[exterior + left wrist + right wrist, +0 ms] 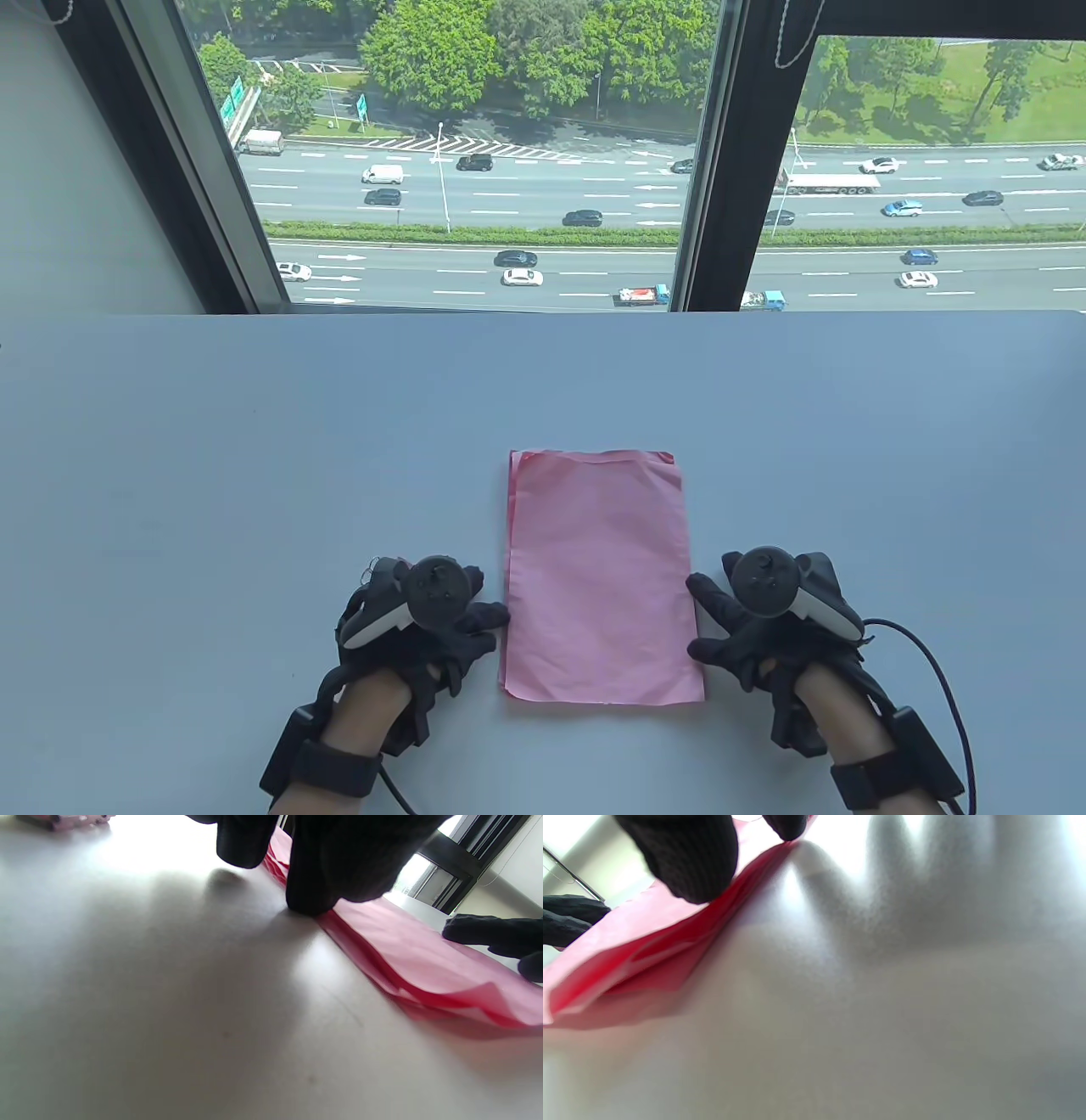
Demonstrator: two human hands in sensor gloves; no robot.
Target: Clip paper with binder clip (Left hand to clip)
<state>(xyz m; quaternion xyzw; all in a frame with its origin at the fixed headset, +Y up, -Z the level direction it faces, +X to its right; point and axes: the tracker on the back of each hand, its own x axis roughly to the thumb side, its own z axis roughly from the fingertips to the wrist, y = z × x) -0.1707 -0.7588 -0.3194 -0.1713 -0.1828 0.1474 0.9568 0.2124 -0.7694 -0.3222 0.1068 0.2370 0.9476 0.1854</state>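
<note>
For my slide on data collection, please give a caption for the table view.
Two gloved hands, left hand and right hand, flank a pink paper stack on the white table.

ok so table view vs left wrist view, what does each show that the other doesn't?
Only the table view: the whole pink paper stack lengthwise between the left hand and right hand, trackers on both, and the window.

Only the left wrist view: separate sheet edges, a corner lifted, and a small blurred pinkish object at the far left.

Both: fingertips of each hand at the stack's long edges, on the table.
</note>
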